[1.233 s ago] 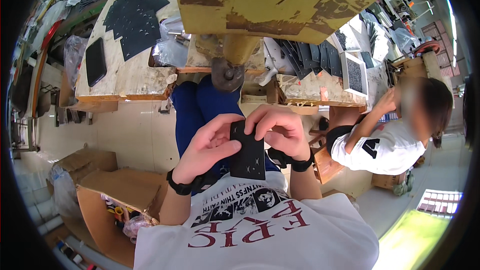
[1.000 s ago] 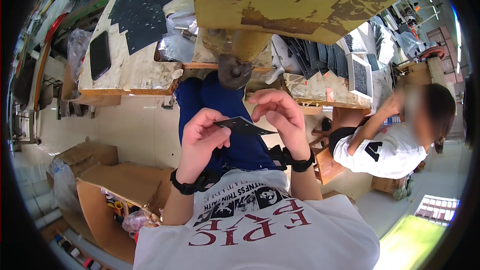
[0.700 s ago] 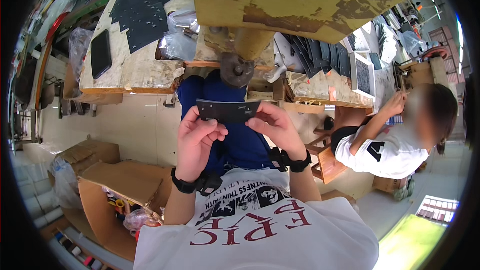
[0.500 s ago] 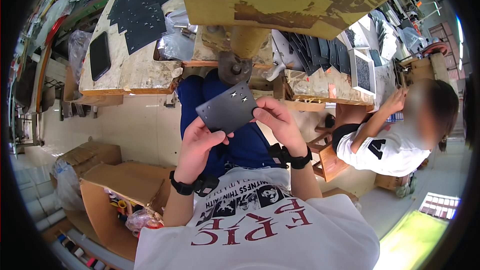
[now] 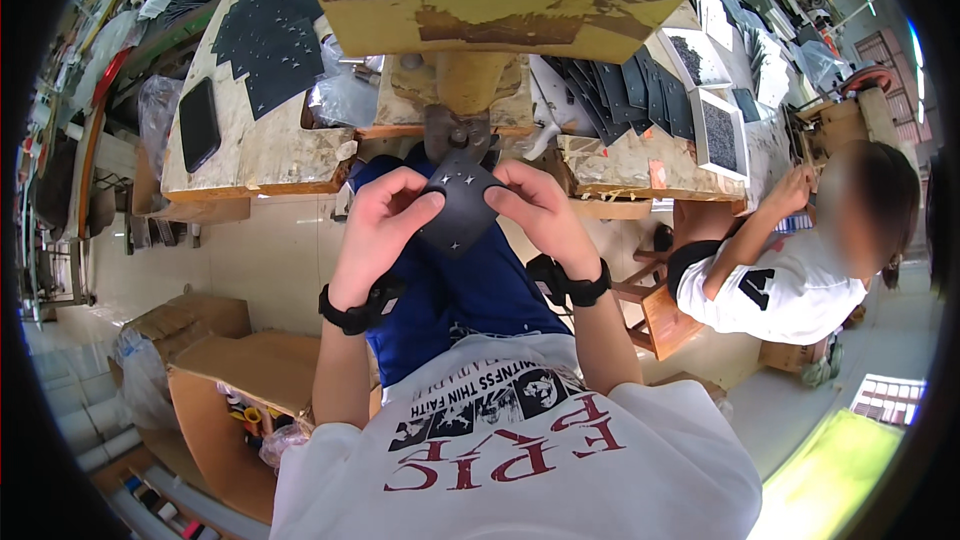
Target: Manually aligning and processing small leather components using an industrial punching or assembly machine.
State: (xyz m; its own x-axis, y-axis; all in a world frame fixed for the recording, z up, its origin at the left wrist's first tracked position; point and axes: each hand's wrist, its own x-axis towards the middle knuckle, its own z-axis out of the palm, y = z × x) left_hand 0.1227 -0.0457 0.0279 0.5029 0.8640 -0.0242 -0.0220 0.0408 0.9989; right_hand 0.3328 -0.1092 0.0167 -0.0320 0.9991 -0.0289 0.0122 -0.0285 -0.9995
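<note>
Both my hands hold a thin dark panel (image 5: 462, 212) with silvery star shapes on it. It is turned cornerwise, its far corner at the metal working end (image 5: 458, 130) of a worn yellow machine (image 5: 500, 0); whether they touch I cannot tell. My left hand (image 5: 385, 225) pinches the left edge, thumb on top. On the right edge, my right hand (image 5: 540, 212) grips with its thumb on the upper face. The fingers beneath the panel are mostly hidden.
Similar star-marked panels (image 5: 265, 40) overlap on the left bench near a black phone (image 5: 199, 125). Fanned dark panels (image 5: 615, 95) and a white tray of small dark pieces (image 5: 720, 135) lie right. A seated person (image 5: 790, 250) is beyond. A cardboard box (image 5: 225, 440) stands lower left.
My hands have moved the panel away from me to the machine's metal end and turned it cornerwise. My left hand has shifted up along its edge. The view has shifted slightly.
</note>
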